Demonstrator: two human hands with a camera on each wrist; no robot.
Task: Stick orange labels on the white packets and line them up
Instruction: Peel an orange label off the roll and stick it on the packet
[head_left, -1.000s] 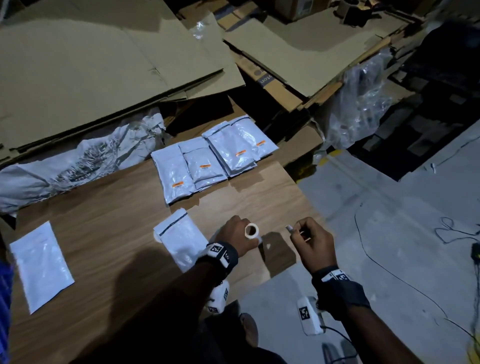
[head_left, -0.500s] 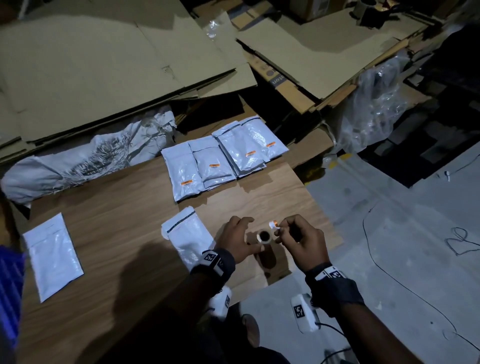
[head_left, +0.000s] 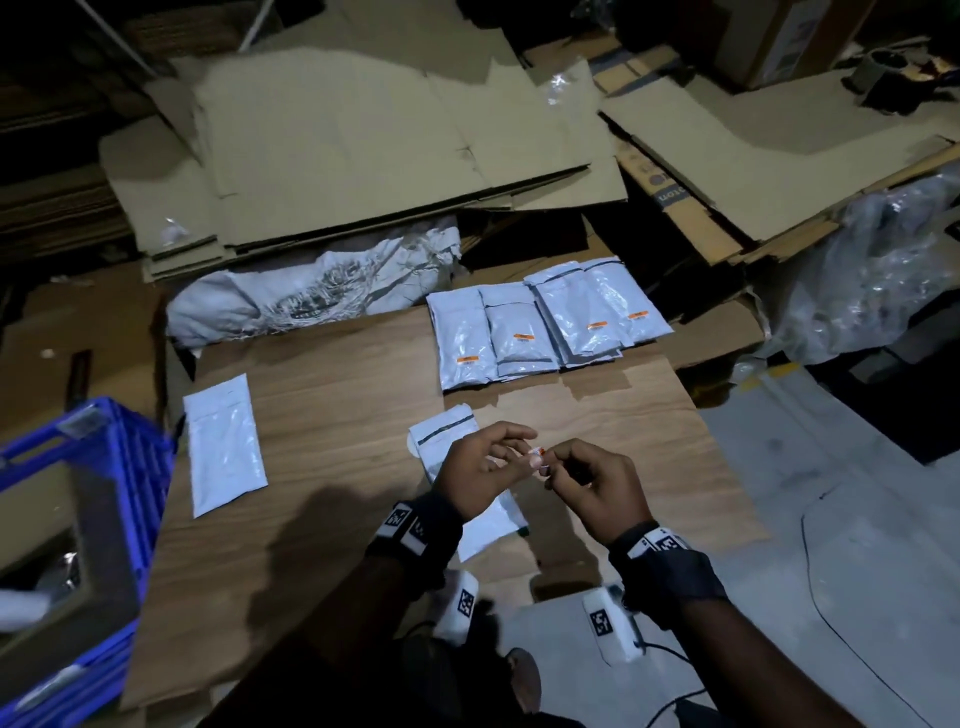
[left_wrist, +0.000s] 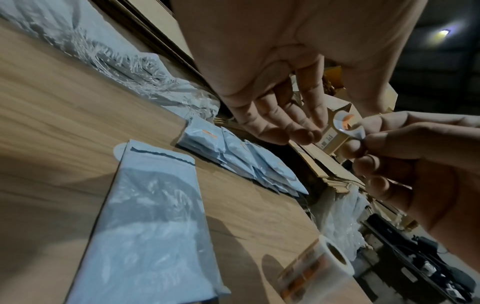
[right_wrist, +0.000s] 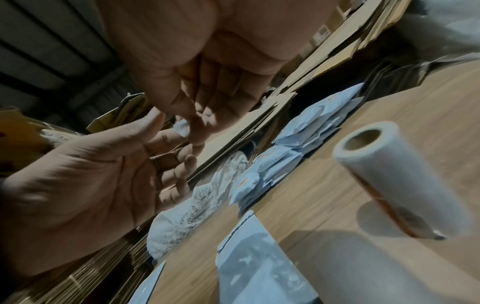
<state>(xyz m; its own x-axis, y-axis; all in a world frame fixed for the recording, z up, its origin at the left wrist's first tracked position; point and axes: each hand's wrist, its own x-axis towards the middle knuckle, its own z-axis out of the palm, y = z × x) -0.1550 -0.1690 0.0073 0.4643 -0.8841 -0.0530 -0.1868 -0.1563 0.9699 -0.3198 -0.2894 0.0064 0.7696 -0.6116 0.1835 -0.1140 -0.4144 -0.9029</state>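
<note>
My right hand pinches a small backing strip with an orange label above the wooden table. Facing it, my left hand has relaxed fingers that hold nothing, its fingertips close to the label. Below the left hand lies an unlabelled white packet. The label roll lies on its side on the table near the front edge, hidden by the hands in the head view. Several labelled packets form a row at the back. Another plain packet lies at the left.
A blue crate stands left of the table. Flattened cardboard sheets and a crumpled grey bag lie behind the table. Clear plastic wrap is heaped at the right, and a cable runs over the concrete floor.
My left hand has let go of the label roll, which now lies on the table. Both hands have come together around the label strip. The head view has swung left, showing the crate.
</note>
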